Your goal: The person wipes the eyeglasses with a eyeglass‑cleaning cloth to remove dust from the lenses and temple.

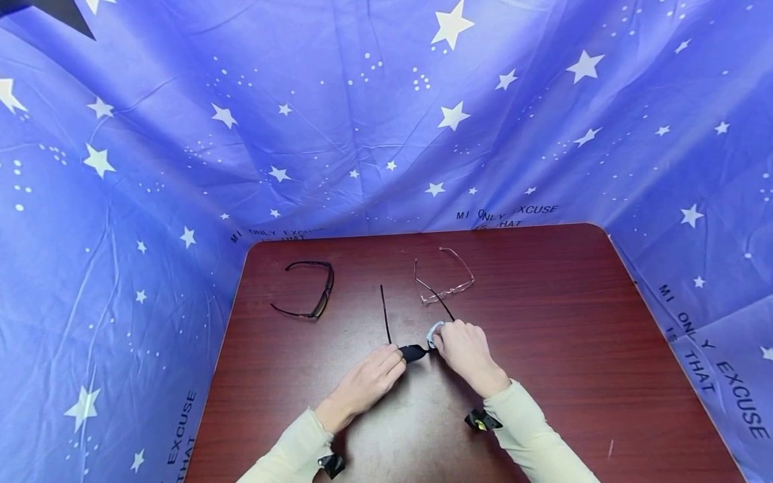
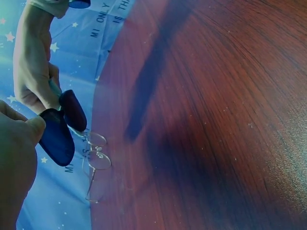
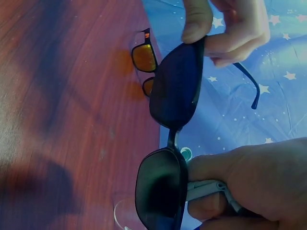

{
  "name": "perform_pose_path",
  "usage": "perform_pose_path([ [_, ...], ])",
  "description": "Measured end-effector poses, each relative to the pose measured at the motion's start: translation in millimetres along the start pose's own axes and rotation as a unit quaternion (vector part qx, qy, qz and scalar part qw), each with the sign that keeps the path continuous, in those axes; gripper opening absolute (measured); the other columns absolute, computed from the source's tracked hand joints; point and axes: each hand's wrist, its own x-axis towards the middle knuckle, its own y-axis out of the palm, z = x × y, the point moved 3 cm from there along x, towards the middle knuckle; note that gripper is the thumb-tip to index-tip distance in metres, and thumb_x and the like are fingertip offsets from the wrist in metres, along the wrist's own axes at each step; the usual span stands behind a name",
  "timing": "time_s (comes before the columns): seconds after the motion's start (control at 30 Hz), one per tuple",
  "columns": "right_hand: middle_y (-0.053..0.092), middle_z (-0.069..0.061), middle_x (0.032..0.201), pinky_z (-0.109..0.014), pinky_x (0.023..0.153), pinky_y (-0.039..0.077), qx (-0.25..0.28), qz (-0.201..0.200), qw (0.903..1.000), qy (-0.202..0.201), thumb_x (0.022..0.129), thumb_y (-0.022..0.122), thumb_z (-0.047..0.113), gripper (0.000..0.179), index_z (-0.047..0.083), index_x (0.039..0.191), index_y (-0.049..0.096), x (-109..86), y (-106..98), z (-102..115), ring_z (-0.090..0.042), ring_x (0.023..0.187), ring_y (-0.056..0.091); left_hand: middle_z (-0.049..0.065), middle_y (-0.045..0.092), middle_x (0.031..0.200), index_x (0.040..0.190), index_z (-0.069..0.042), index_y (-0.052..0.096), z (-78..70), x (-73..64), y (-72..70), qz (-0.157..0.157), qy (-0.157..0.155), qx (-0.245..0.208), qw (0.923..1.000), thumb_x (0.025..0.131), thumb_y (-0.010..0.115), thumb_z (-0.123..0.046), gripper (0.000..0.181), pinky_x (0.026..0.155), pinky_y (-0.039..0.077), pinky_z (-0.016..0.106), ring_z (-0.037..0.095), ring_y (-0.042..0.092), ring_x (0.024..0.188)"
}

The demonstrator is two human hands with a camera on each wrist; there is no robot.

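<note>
In the head view, holding the sunglasses (image 1: 414, 353) over the surface (image 1: 574, 322), temples (image 1: 385, 315) pointing away; pinching one outer end with the left hand (image 1: 370, 379), clutching, seemingly, a pale cloth (image 1: 432, 333) at the other with the right hand (image 1: 468, 352). Probably wiping a lens. In the left wrist view, gripping with curled fingers at both ends, looking past the sunglasses toward the wire glasses (image 2: 99, 149). In the right wrist view, pinching a corner between left thumb and fingers, bunching the cloth in right fingers behind the nearer lens (image 3: 160, 187); likely needing next to be steadying the sunglasses and rubbing across that lens.
</note>
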Motion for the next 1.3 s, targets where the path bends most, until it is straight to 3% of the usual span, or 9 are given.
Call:
perform_pose_path([
  [0.23, 0.060, -0.012, 0.056, -0.048, 0.042, 0.045, -0.061, -0.040, 0.9974, 0.001, 0.081, 0.069, 0.004, 0.037, 0.014, 0.054, 0.046, -4.3, 0.1, -3.1, -0.034, 0.050, 0.060, 0.006, 0.062, 0.102, 0.097, -0.005, 0.063, -0.3, 1.0, 1.3, 0.006, 0.007, 0.004, 0.9999, 0.110, 0.028, -0.006, 0.037, 0.097, 0.054, 0.030, 0.020, 0.062, 0.102],
  [0.5, 0.050, -0.001, 0.054, -0.045, 0.042, 0.041, 0.019, 0.009, 0.9994, 0.028, 0.087, 0.072, 0.013, 0.042, 0.021, 0.056, 0.044, -2.7, 6.4, -4.4, -0.029, 0.048, 0.055, 0.006, 0.061, 0.100, 0.097, -0.003, 0.062, 0.7, -2.0, 1.0, 0.005, 0.003, 0.009, 0.9999, 0.109, 0.028, -0.003, 0.036, 0.098, 0.053, 0.031, 0.021, 0.062, 0.101],
  [0.6, 0.055, -0.003, 0.057, -0.044, 0.042, 0.040, 0.046, -0.011, 0.9984, 0.031, 0.090, 0.072, 0.016, 0.034, 0.019, 0.061, 0.054, -3.1, 6.8, -2.6, -0.029, 0.048, 0.055, 0.007, 0.060, 0.100, 0.097, -0.003, 0.061, 1.3, -2.0, 2.7, 0.002, -0.019, -0.018, 0.9996, 0.109, 0.032, -0.005, 0.032, 0.094, 0.054, 0.031, 0.021, 0.061, 0.099],
  [0.73, 0.075, -0.008, 0.078, -0.046, 0.043, 0.044, 0.077, -0.077, 0.9936, 0.030, 0.094, 0.073, 0.021, 0.007, 0.017, 0.088, 0.076, -5.3, 4.8, -1.0, -0.036, 0.058, 0.067, 0.007, 0.059, 0.100, 0.095, -0.003, 0.059, 4.9, -2.1, 5.9, -0.022, -0.089, -0.092, 0.9916, 0.111, 0.037, -0.012, 0.029, 0.089, 0.053, 0.034, 0.023, 0.060, 0.097],
  [0.8, 0.079, -0.007, 0.091, -0.046, 0.046, 0.047, 0.097, -0.110, 0.9889, 0.026, 0.094, 0.075, 0.024, 0.010, 0.019, 0.101, 0.080, -6.9, 4.0, -0.9, -0.037, 0.066, 0.072, 0.007, 0.060, 0.100, 0.095, -0.002, 0.060, 7.1, -2.6, 7.6, -0.041, -0.127, -0.133, 0.9820, 0.110, 0.043, -0.014, 0.025, 0.092, 0.053, 0.037, 0.024, 0.061, 0.098],
  [0.9, 0.079, -0.006, 0.099, -0.046, 0.049, 0.049, 0.130, -0.154, 0.9792, 0.017, 0.092, 0.078, 0.027, 0.017, 0.020, 0.107, 0.080, -10.1, 2.9, -0.8, -0.034, 0.071, 0.074, 0.007, 0.062, 0.099, 0.095, -0.003, 0.060, 9.5, -3.8, 9.2, -0.058, -0.181, -0.171, 0.9668, 0.106, 0.052, -0.014, 0.017, 0.097, 0.051, 0.040, 0.024, 0.062, 0.100],
  [1.03, 0.079, -0.007, 0.098, -0.042, 0.050, 0.048, 0.171, -0.212, 0.9622, 0.002, 0.085, 0.084, 0.023, 0.029, 0.018, 0.113, 0.079, -16.1, 3.4, -3.1, -0.024, 0.060, 0.067, 0.005, 0.063, 0.097, 0.094, -0.005, 0.061, 10.8, -4.6, 11.7, -0.073, -0.258, -0.208, 0.9405, 0.096, 0.066, -0.009, 0.007, 0.099, 0.050, 0.042, 0.024, 0.062, 0.098],
  [1.17, 0.079, -0.007, 0.095, -0.037, 0.055, 0.049, 0.219, -0.252, 0.9428, -0.004, 0.081, 0.087, 0.014, 0.034, 0.015, 0.114, 0.079, -21.6, 6.6, -5.5, -0.012, 0.060, 0.058, 0.005, 0.065, 0.096, 0.092, -0.006, 0.062, 11.1, -5.9, 12.8, -0.093, -0.343, -0.249, 0.9009, 0.090, 0.073, -0.003, 0.012, 0.096, 0.052, 0.037, 0.024, 0.064, 0.097],
  [1.3, 0.080, -0.006, 0.092, -0.029, 0.060, 0.050, 0.260, -0.276, 0.9253, 0.001, 0.081, 0.086, 0.007, 0.032, 0.013, 0.111, 0.079, -26.2, 12.2, -6.1, -0.008, 0.065, 0.061, 0.007, 0.068, 0.097, 0.093, -0.005, 0.064, 12.2, -5.7, 12.3, -0.114, -0.421, -0.290, 0.8520, 0.090, 0.075, -0.003, 0.012, 0.081, 0.055, 0.032, 0.020, 0.064, 0.089],
])
